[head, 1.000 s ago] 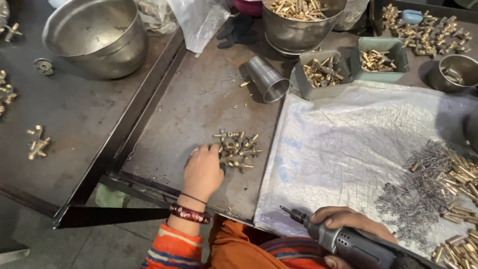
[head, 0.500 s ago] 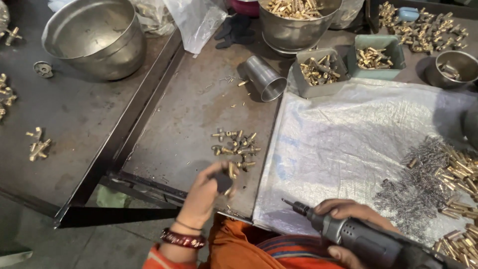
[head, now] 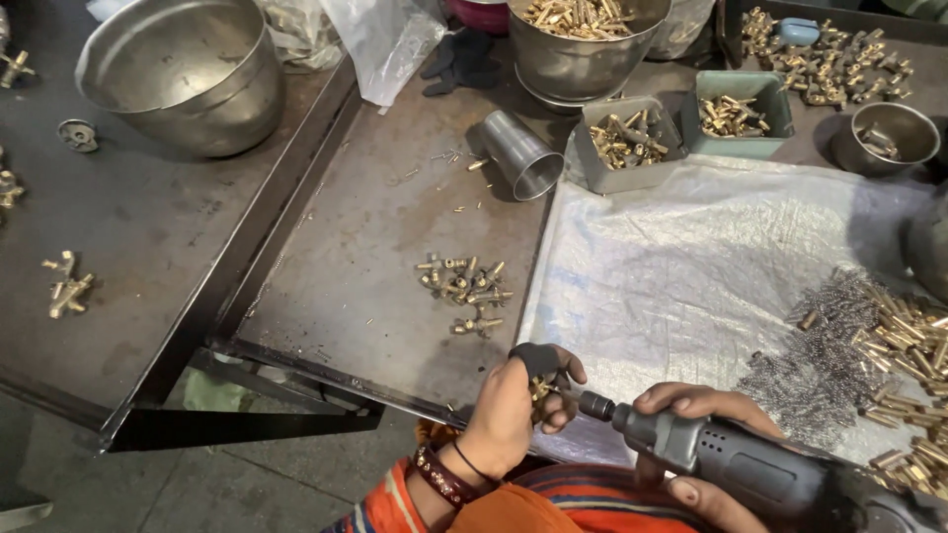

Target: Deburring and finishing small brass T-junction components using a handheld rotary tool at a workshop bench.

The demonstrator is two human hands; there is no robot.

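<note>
Two hands meet at the near edge of a metal tray: the left hand [head: 513, 410], fingers curled tight, pinches a small brass fitting [head: 539, 388] between thumb and fingertips, while the right hand [head: 691, 434] is wrapped closed around a grey power driver [head: 736, 464] whose tip points at the fitting and sits just beside it. A dark cover sits on the left thumb. Both hands hover over the tray's [head: 336, 296] front lip, where it borders a white plastic sheet [head: 691, 286]. Just beyond the left hand lies a small heap of brass fittings [head: 464, 291], apart from the fingers, with bare metal around it on every side. Farther back, a steel cup [head: 521, 155] lies on its side near the sheet's corner, beside two small bins [head: 681, 133] of brass parts. Springs and brass pieces [head: 869, 336] crowd the sheet's right edge, near the driver's body. A large steel bowl [head: 188, 74] stands well off to the left, past the tray's raised rim.
</note>
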